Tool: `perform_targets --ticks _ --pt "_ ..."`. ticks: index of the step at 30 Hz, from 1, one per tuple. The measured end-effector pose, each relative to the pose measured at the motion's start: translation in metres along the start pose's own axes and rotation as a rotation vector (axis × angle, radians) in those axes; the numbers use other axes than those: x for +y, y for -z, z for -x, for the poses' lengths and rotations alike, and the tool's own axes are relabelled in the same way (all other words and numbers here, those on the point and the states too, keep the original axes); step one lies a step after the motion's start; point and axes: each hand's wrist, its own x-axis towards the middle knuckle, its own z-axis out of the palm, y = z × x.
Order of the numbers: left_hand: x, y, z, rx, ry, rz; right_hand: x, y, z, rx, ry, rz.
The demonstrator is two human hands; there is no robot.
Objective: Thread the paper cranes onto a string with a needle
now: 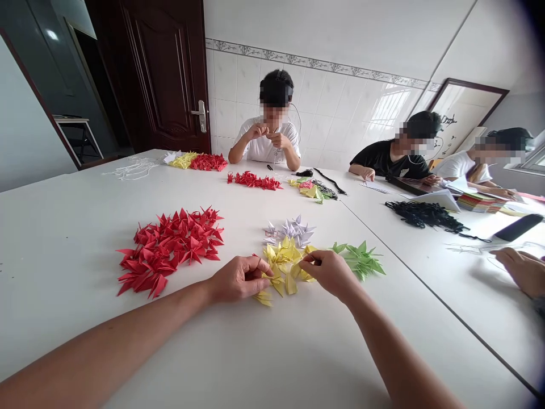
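Both my hands are over a pile of yellow folded paper cranes (284, 254) in the middle of the white table. My left hand (242, 278) is closed with thumb and fingers pressed together at the pile's left side; what it holds is too small to make out. On the right side, my right hand (330, 271) pinches something small that I cannot name, its fingertips close to the yellow paper. Light purple paper cranes (296, 229) lie just behind the yellow ones. Green paper cranes (363, 260) sit right of my right hand, and a large heap of red paper cranes (172, 247) lies left.
Across the table a person (272, 128) holds both hands raised, with red cranes (255, 180) in front. White strings (134, 167) lie at the far left. Black cords (426, 215) and a dark phone-like object (519, 227) are right. Another person's hand (522, 270) reaches in there.
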Motion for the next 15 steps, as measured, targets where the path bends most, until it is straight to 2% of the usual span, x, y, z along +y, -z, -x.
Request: perform_targets --ticks 4,8,15 --pt "0.002 -0.002 0.0 0.138 -0.023 0.026 -0.006 0.007 0.003 0.048 0.038 -0.12" --pt "0.007 -0.007 0.0 0.312 -0.067 0.045 -0.018 0.003 0.01 0.057 0.12 -0.254" --pt "0.008 -0.011 0.0 0.368 -0.077 -0.069 -0.033 -0.017 0.028 -0.023 0.351 -0.436"
